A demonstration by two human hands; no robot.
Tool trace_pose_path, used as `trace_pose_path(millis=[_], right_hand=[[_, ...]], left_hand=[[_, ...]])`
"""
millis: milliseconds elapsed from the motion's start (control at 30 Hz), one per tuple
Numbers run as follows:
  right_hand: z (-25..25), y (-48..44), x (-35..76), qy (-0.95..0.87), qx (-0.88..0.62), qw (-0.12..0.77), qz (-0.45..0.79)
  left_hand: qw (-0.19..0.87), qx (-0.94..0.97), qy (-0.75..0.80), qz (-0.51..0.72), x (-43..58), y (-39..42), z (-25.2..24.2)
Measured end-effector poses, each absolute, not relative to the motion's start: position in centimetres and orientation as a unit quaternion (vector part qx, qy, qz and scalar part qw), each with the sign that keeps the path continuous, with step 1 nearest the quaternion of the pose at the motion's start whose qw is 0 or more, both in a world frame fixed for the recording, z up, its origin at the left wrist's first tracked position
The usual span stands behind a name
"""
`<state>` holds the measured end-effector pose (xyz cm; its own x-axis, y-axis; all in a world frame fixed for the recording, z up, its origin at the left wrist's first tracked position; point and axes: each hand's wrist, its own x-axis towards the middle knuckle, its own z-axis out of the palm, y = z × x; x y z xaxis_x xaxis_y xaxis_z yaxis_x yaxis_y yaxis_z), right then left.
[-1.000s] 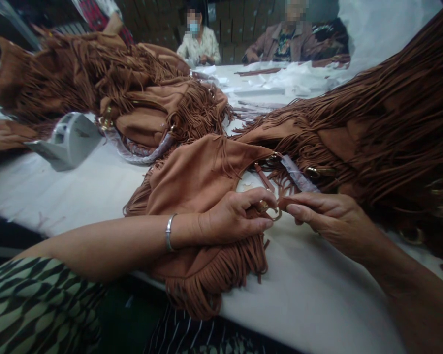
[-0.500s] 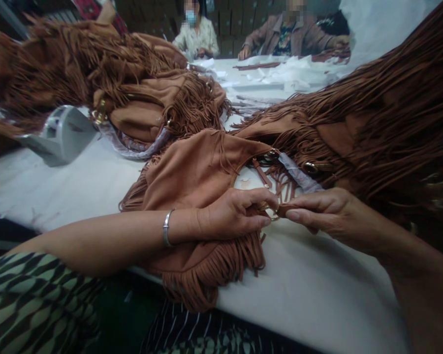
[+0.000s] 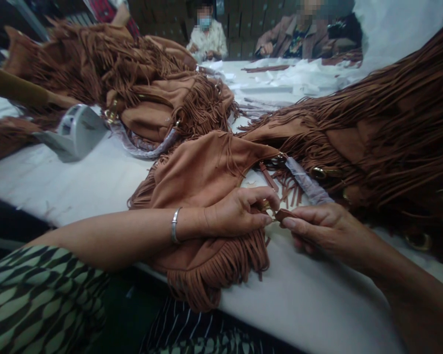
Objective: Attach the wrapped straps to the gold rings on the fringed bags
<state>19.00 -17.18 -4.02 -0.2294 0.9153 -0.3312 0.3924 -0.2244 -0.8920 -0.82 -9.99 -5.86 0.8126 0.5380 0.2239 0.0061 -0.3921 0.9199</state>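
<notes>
A brown suede bag (image 3: 195, 177) with long fringe lies on the table in front of me. My left hand (image 3: 236, 211) rests over it, thumb and fingers pinching a gold metal ring (image 3: 268, 210), which they partly cover. Just right of that ring, my right hand (image 3: 323, 226) is closed on a brown leather strap (image 3: 285, 215), its flat end poking out toward the ring. Whether strap and ring touch, I cannot tell. Beyond my right hand runs the bag's plastic-wrapped handle (image 3: 306, 181). A narrow leather tab (image 3: 268, 177) hangs near the bag's opening.
More fringed bags (image 3: 162, 103) are heaped at the left and back, and a pile of fringe (image 3: 387, 113) rises on the right. A grey tape dispenser (image 3: 76, 132) stands at left. Another person's arm (image 3: 18, 86) reaches in there. Two people sit across the white table (image 3: 96, 184).
The strap end in my right hand now shows more of its flat face beside the ring. Another person's arm has come in from the left. The whole view has shifted slightly.
</notes>
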Motion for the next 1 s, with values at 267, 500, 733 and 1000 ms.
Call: trace_pose_path(millis=[267, 500, 733, 1000], right_hand=[[-3.1, -17.1, 18.6, -0.654, -0.593, 0.252, 0.398], [-2.8, -17.2, 19.2, -0.657, -0.574, 0.246, 0.423], [-3.0, -17.2, 19.6, -0.578, -0.540, 0.236, 0.564], [-3.4, -17.3, 17.7, -0.592, -0.574, 0.286, 0.488]], left_hand=[[0.398, 0.865, 0.226, 0.206, -0.6, -10.1, -4.7], [0.211, 0.950, 0.219, 0.070, -0.7, -10.1, -3.0], [0.309, 0.912, 0.121, 0.242, -0.7, -10.0, -5.1], [0.321, 0.901, 0.170, 0.238, -1.2, -9.6, -3.8]])
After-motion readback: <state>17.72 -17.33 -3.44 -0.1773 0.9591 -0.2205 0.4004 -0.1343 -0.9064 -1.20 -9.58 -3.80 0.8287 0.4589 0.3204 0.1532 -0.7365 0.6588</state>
